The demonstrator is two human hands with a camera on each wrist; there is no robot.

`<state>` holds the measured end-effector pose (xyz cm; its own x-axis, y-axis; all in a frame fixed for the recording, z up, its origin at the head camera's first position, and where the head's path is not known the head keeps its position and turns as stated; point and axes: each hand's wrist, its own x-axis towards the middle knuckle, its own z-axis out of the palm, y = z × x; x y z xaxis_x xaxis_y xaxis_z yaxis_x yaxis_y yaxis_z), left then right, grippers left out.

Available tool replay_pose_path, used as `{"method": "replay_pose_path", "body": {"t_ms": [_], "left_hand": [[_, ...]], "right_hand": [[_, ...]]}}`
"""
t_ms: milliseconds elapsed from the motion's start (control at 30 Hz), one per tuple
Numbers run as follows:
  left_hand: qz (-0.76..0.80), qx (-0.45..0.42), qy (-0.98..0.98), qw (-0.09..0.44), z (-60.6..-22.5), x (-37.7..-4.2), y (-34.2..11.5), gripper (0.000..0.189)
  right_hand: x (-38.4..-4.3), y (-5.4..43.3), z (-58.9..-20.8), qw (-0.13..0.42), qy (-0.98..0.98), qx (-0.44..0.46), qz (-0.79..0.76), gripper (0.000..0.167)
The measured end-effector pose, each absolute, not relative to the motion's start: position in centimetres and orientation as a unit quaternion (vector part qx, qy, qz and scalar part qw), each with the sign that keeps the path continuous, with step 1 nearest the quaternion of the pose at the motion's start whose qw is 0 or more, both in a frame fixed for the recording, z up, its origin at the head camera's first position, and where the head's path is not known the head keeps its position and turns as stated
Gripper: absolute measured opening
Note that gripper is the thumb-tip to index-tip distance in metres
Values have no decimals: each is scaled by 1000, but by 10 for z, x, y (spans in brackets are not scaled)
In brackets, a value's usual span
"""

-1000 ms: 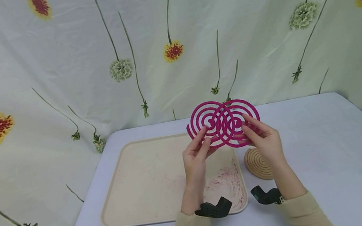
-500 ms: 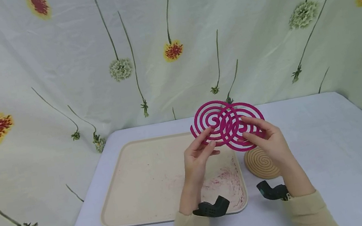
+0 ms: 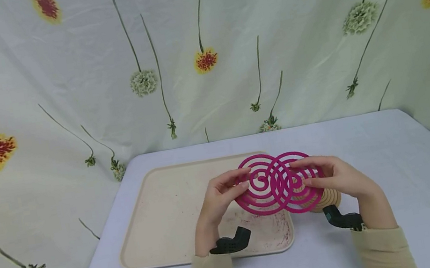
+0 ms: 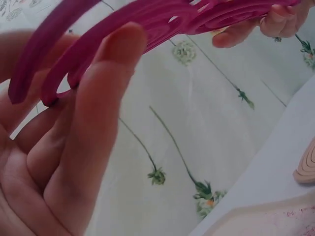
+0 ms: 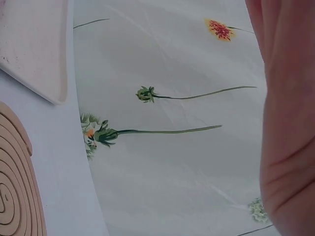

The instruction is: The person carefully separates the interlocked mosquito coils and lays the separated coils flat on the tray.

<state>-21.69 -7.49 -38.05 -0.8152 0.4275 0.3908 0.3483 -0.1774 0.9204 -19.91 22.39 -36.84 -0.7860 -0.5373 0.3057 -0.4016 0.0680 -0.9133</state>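
Two magenta mosquito coils overlap side by side, raised in front of me in the head view. My left hand (image 3: 222,194) pinches the left coil (image 3: 262,180) at its outer rings; in the left wrist view the thumb lies over the coil (image 4: 147,24) and other fingers are behind it. On the other side my right hand (image 3: 345,174) pinches the right coil (image 3: 297,181) with thumb and fingers. The right wrist view catches only part of that hand (image 5: 290,128), its grip out of frame. A tan mosquito coil (image 3: 332,197) lies on the table, partly hidden behind the right magenta coil.
A cream tray (image 3: 160,214) with pink-red crumbs in its near right corner lies left of the tan coil. White cloth covers the table (image 3: 416,185). A flower-patterned curtain (image 3: 180,26) hangs behind the far edge.
Both hands have come down and nearer with the magenta coils, and have spread slightly apart. The coils stay overlapped and now cover part of the tan coil in the head view.
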Motion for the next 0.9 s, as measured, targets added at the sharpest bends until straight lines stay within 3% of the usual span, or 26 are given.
{"method": "replay_pose_path", "body": {"t_ms": [133,267,467,767,900], "left_hand": [[667,344,657,76,-379,-216,-75,38],[660,349,660,83,-379,-215,-72,39],[699,302,648,22,-379,-215,-64,36],[767,230,583,-139,-378,-213,-36,34],[788,218,548,-176,-379,-211,-22,40]], "right_hand": [[-199,228,-369,91,720,-343,-597,42],[-198,227,-368,73,734,-323,-593,42],[-196,216,-363,-1,759,-251,-601,46],[-196,190,-360,-116,719,-155,-668,48],[-198,179,-359,-161,674,-144,-707,48]]}}
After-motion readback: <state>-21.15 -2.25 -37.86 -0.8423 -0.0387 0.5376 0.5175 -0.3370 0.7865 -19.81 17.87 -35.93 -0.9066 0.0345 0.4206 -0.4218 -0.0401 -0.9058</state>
